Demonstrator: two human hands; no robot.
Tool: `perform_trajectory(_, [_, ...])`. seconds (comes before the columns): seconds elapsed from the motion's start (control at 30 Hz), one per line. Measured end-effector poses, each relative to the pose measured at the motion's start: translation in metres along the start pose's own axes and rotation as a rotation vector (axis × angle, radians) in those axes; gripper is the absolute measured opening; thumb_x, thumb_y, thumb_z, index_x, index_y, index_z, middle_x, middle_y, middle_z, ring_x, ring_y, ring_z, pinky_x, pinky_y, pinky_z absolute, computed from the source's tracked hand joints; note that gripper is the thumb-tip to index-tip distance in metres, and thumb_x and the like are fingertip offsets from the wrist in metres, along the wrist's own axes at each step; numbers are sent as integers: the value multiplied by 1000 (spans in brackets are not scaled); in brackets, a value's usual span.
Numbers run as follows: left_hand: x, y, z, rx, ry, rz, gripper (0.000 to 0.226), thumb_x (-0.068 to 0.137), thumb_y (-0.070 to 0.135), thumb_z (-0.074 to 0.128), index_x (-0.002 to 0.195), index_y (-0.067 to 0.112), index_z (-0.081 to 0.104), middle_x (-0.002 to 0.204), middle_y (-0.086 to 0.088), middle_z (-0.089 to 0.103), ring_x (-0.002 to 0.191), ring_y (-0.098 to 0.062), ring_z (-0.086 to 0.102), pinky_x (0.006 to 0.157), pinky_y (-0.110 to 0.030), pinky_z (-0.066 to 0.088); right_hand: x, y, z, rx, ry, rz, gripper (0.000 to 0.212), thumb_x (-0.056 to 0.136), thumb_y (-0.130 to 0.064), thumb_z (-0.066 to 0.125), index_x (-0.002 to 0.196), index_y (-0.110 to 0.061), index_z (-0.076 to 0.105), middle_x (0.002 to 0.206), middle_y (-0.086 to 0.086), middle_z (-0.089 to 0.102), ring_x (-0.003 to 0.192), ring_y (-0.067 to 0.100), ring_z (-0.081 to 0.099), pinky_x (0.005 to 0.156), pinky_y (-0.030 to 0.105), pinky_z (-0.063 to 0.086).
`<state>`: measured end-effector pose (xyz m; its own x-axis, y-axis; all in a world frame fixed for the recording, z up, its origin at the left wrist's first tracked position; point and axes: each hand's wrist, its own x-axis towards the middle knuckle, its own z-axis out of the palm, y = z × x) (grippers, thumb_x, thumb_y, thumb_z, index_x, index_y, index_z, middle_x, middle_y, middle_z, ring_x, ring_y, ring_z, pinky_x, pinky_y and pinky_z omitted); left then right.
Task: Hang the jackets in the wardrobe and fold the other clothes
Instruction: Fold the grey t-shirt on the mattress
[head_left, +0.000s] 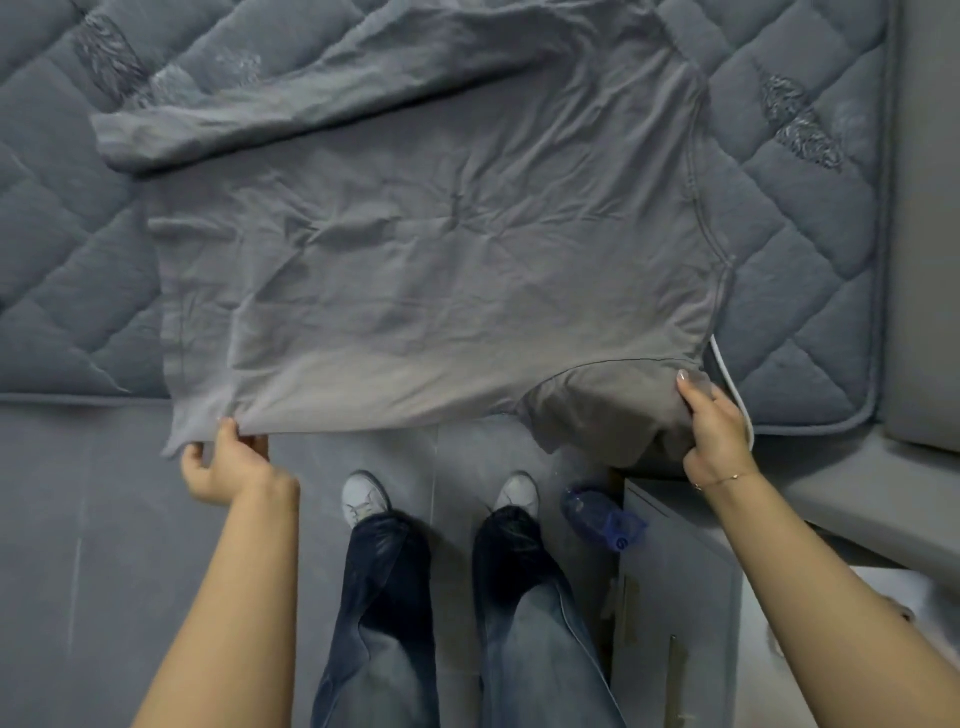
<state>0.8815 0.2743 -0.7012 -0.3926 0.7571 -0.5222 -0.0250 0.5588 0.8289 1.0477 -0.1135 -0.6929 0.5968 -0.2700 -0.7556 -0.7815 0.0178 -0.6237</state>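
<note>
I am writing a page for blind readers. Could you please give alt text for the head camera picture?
A person's left hand and right hand grip the near edge of a grey long-sleeved shirt spread on a quilted grey mattress, one sleeve folded across the top. Below, jeans and white shoes stand on the floor, beside a blue plastic bottle.

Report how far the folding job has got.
Done: the grey shirt is spread flat on the mattress, one sleeve laid across its top. In hand: the left hand and right hand grip its near edge. Left: the body folds; no jackets or wardrobe in view.
</note>
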Motion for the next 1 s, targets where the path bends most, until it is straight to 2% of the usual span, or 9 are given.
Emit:
perform_trajectory(0.23, [-18,60,51,-2,-71,66,50,83,0,65,127,15,47,116,-12,60,76,-16,67,57,-21,56,-23,-111,49,109,-149,-81,21,97,-10,54,115,-16,65,89,-1,75,82,10,72,73,23,59])
perform_trajectory(0.33, [-13,79,87,-63,-106,-26,56,83,-6,63,134,5,41,120,-16,54,77,-17,63,55,-27,58,0,-153,84,99,-123,6,28,100,-16,49,122,-4,60,106,11,65,97,19,64,96,31,51])
perform_trajectory(0.47, [9,89,136,2,-199,-143,64,86,-9,60,141,5,29,124,-19,48,90,-22,60,76,-36,60,35,-189,131,181,-163,58,22,103,-16,41,89,-12,57,82,2,69,78,11,67,72,24,55])
perform_trajectory(0.57, [31,88,159,77,-374,-235,74,93,-8,53,150,12,11,126,-22,52,105,-28,61,93,-38,53,53,-198,163,154,-115,61,18,103,-21,41,116,-16,52,127,7,59,124,18,54,100,29,45])
perform_trajectory(0.63, [41,87,161,271,-533,-198,68,97,-3,51,151,13,13,132,-20,53,110,-24,61,97,-35,50,52,-188,178,-126,-20,-39,45,101,-19,46,145,-15,36,139,8,43,124,16,49,99,27,40])
perform_trajectory(0.7, [56,86,151,470,-613,-58,57,96,-2,54,146,7,30,136,-20,53,99,-15,61,95,-32,48,38,-167,191,-375,92,-241,54,96,-8,51,147,-10,33,132,5,43,113,11,48,90,20,41])
perform_trajectory(0.83, [95,85,113,870,-435,337,48,86,9,72,129,1,53,131,-24,50,116,-35,54,108,-44,40,-13,-102,215,-603,83,-484,41,90,1,52,130,-9,53,132,9,46,112,16,48,92,18,40])
perform_trajectory(0.93, [111,84,90,979,-273,152,60,83,34,76,130,6,50,140,-21,36,123,-35,45,109,-40,37,-38,-60,238,-716,-50,-518,38,89,6,55,124,-5,58,133,12,47,121,27,50,104,34,41])
perform_trajectory(1.0, [117,82,84,990,-260,46,52,86,41,72,120,7,54,137,-21,38,114,-32,50,105,-40,42,-46,-39,256,-841,-142,-499,39,90,2,59,129,-4,57,144,14,41,135,30,39,115,41,29])
